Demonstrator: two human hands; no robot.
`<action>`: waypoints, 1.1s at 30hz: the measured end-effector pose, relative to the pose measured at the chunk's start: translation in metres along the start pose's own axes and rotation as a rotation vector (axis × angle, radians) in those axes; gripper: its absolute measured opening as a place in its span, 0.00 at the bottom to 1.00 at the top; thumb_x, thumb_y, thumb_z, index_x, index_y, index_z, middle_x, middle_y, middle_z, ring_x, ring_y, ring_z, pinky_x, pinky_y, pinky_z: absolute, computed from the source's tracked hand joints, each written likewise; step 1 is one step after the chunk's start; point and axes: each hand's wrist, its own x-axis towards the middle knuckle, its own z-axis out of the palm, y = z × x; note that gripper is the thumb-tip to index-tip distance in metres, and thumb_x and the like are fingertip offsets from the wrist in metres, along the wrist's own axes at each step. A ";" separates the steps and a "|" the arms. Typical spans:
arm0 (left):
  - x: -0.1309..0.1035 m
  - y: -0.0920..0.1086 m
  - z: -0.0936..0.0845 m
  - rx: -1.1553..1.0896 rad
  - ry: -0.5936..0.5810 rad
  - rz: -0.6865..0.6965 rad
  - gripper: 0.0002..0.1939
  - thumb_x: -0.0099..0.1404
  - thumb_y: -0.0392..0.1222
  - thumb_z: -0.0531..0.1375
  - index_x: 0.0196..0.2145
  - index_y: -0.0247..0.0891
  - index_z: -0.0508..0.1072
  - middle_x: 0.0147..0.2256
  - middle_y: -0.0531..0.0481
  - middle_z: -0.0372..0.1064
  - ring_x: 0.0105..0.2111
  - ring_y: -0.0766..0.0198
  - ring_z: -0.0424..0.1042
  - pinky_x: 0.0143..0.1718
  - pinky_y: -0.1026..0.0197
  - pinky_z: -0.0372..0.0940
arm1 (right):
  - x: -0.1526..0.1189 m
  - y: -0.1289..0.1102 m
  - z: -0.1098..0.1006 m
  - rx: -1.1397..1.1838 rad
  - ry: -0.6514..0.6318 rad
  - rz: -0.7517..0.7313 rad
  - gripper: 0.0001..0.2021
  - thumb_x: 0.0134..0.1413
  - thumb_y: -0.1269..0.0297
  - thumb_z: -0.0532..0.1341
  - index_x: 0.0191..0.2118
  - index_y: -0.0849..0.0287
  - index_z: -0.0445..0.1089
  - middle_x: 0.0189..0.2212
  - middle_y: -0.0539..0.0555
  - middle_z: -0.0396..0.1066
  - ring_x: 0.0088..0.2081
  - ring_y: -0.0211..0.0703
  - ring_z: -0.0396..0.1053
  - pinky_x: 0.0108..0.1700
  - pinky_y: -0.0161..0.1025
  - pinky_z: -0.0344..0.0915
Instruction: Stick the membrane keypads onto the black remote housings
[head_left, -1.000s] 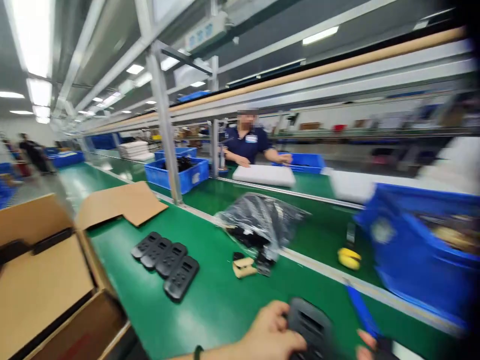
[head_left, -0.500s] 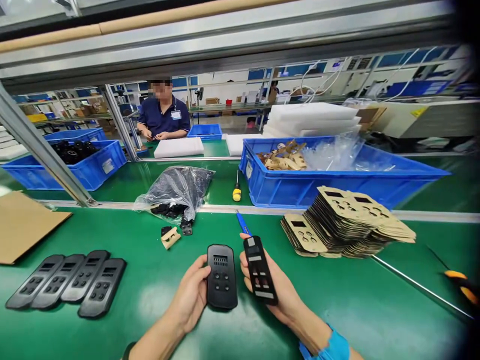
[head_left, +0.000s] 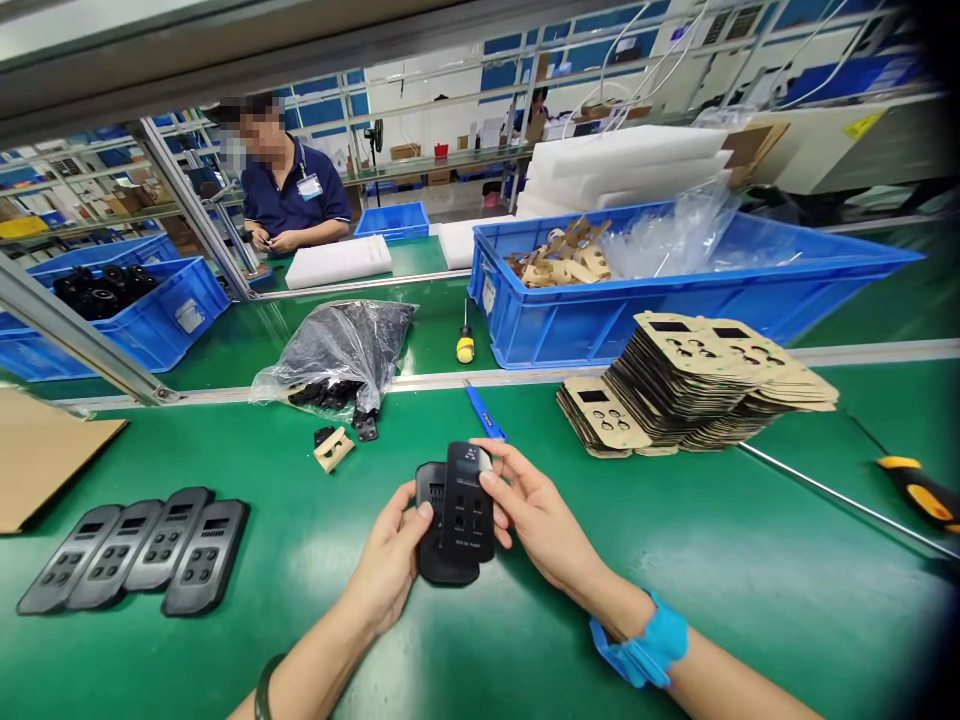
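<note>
My left hand (head_left: 394,555) grips a black plastic housing (head_left: 448,573) by its left edge, thumb on the front. In my right hand (head_left: 536,510) is a thin black face panel (head_left: 469,515) with a small window, button holes and white print, pinched at its upper right. The panel overlaps the housing's right part, slightly tilted; whether they touch I cannot tell. Several similar black housings (head_left: 202,565) lie overlapping in a row at the left. Beyond my hands lies a blue utility knife (head_left: 484,412), and to the right a stack of tan-backed panels (head_left: 697,380).
A plastic bag (head_left: 345,345) of black parts lies behind a curled tan backing piece (head_left: 334,450). A yellow screwdriver (head_left: 465,348) stands near a large blue bin (head_left: 570,330). At right are a metal rod (head_left: 847,500) and an orange-black screwdriver (head_left: 919,492). A co-worker (head_left: 292,190) sits opposite.
My right hand has turned the panel from its strip-marked back to its printed front and brought it left over the housing. The housing stays in my left hand. The head view has shifted.
</note>
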 end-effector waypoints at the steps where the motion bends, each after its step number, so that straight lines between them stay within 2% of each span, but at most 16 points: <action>1: 0.001 0.000 0.000 -0.028 0.005 -0.010 0.23 0.58 0.47 0.64 0.49 0.36 0.65 0.35 0.48 0.74 0.37 0.62 0.72 0.38 0.63 0.63 | -0.001 0.002 0.000 -0.042 -0.017 -0.007 0.20 0.53 0.54 0.63 0.51 0.52 0.65 0.27 0.43 0.55 0.16 0.26 0.55 0.14 0.26 0.59; 5: 0.002 0.001 0.000 -0.097 0.008 -0.029 0.20 0.60 0.44 0.63 0.48 0.36 0.66 0.36 0.48 0.74 0.40 0.60 0.72 0.40 0.62 0.63 | -0.003 0.007 0.003 -0.180 -0.075 -0.015 0.21 0.54 0.54 0.61 0.52 0.54 0.64 0.28 0.44 0.55 0.15 0.26 0.58 0.14 0.27 0.61; 13: 0.001 -0.001 0.001 -0.098 0.000 -0.039 0.17 0.63 0.42 0.60 0.49 0.36 0.66 0.36 0.48 0.74 0.40 0.60 0.72 0.41 0.61 0.63 | -0.005 0.012 0.005 -0.244 -0.078 -0.026 0.20 0.54 0.57 0.60 0.53 0.55 0.64 0.28 0.44 0.54 0.16 0.26 0.59 0.14 0.27 0.64; 23: -0.002 0.000 0.003 -0.048 0.011 -0.032 0.21 0.63 0.47 0.60 0.51 0.36 0.64 0.37 0.47 0.74 0.39 0.59 0.72 0.38 0.61 0.64 | -0.005 0.016 0.004 -0.330 -0.064 -0.050 0.21 0.54 0.59 0.60 0.54 0.55 0.65 0.28 0.44 0.55 0.16 0.28 0.61 0.15 0.29 0.65; 30: -0.001 -0.004 0.002 0.077 -0.009 0.026 0.29 0.57 0.48 0.65 0.53 0.37 0.62 0.38 0.45 0.74 0.38 0.59 0.72 0.38 0.61 0.63 | -0.005 0.019 0.002 -0.370 -0.047 -0.040 0.23 0.54 0.58 0.60 0.56 0.53 0.63 0.30 0.45 0.54 0.16 0.28 0.60 0.14 0.30 0.63; 33: -0.001 -0.004 0.001 0.097 -0.007 0.027 0.31 0.58 0.49 0.65 0.55 0.36 0.62 0.39 0.45 0.74 0.38 0.59 0.71 0.38 0.62 0.62 | -0.003 0.019 -0.001 -0.462 -0.037 -0.097 0.23 0.54 0.58 0.60 0.56 0.53 0.63 0.31 0.47 0.55 0.19 0.29 0.60 0.17 0.29 0.61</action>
